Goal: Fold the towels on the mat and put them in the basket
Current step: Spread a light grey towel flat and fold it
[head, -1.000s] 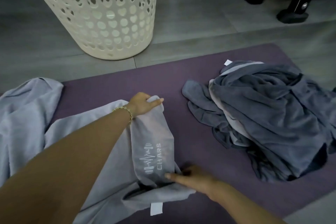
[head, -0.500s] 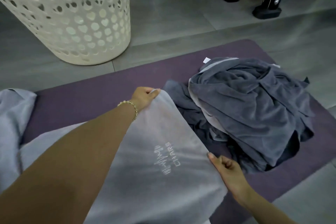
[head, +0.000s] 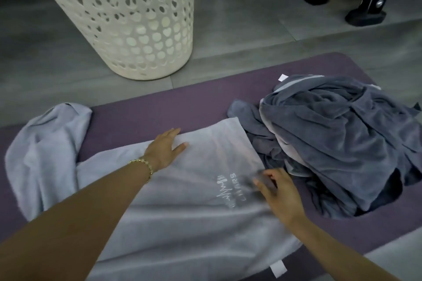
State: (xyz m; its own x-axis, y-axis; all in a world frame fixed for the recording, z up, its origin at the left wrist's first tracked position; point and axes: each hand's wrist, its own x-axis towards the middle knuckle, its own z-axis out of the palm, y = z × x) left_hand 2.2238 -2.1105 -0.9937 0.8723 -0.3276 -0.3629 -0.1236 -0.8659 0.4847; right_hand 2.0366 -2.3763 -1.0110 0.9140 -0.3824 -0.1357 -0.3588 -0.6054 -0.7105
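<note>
Nearest, my right hand [head: 278,191] sits on the light towel [head: 182,212] at its right edge by the logo; blur hides whether its fingers pinch the cloth. The towel lies spread on the mat [head: 205,102], left end bunched. Farther, my left hand [head: 165,149] presses it flat, fingers straight, slightly apart. I'd smooth outward, straighten that bunched end, then match corners before folding. The dark towel pile [head: 342,143] crowds the right; the basket [head: 127,18] stands beyond.

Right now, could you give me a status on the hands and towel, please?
Left hand flat on light towel. Right hand at its right edge, blurred, grip unclear. Towel spread on mat, left end bunched. Dark towel pile touches its right corner.
</note>
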